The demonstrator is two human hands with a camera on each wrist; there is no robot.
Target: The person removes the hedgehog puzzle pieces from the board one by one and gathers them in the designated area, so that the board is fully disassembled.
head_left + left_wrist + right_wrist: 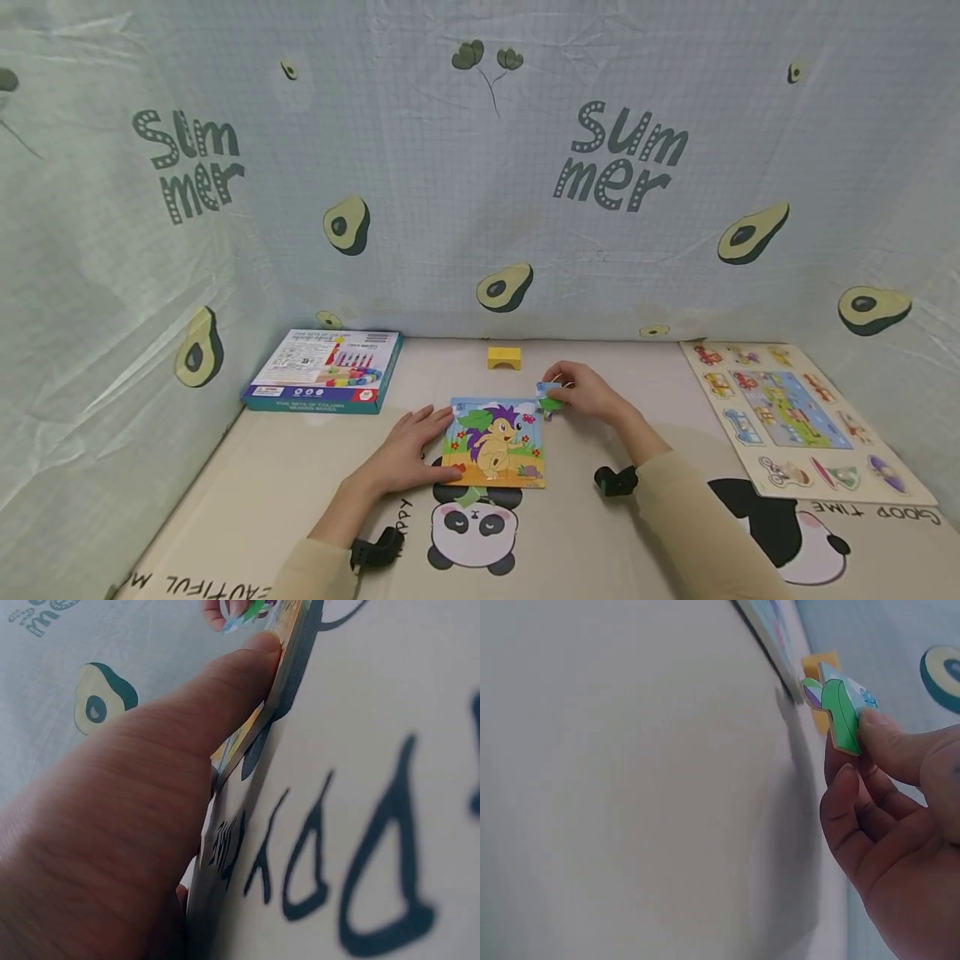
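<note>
Apparently to steady the hedgehog puzzle [487, 442], the left hand [403, 452] rests uncurled against its nine-o'clock edge, while the right hand [592, 393] pinches a loose piece [843, 712] near two o'clock.

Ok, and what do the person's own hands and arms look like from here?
The left hand and right hand are bare, with no gloves. The left sleeve and right sleeve are plain beige, ending short of the hands. Near the cuffs are small black devices, one on the left arm, one on the right.
</note>
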